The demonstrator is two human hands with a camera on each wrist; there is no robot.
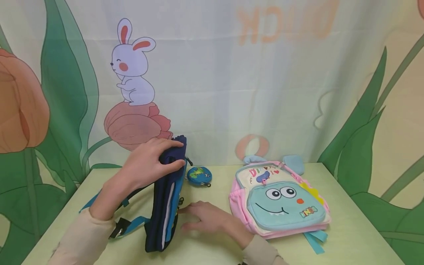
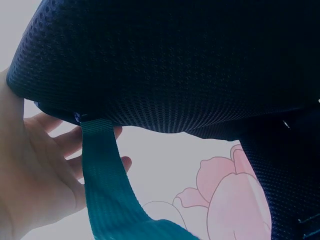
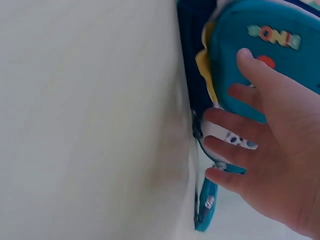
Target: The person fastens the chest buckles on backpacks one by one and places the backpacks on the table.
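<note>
A navy and blue backpack (image 1: 164, 206) stands on edge on the pale green table (image 1: 351, 228). My left hand (image 1: 150, 162) grips its top, fingers over the upper edge and thumb on the near side. The left wrist view shows the navy mesh back (image 2: 175, 65), a teal strap (image 2: 102, 175) and my left hand (image 2: 35, 170) behind it. My right hand (image 1: 207, 218) lies flat and open on the table, fingertips against the bag's front. The right wrist view has those spread fingers (image 3: 235, 127) touching the blue front pocket (image 3: 260, 65) with coloured letters.
A pink backpack (image 1: 281, 200) with a light-blue cartoon face lies flat to the right. A small round blue pouch (image 1: 199, 175) sits behind the navy bag. Teal straps with a black buckle (image 1: 127, 224) trail left. A printed curtain (image 1: 212, 73) hangs behind the table.
</note>
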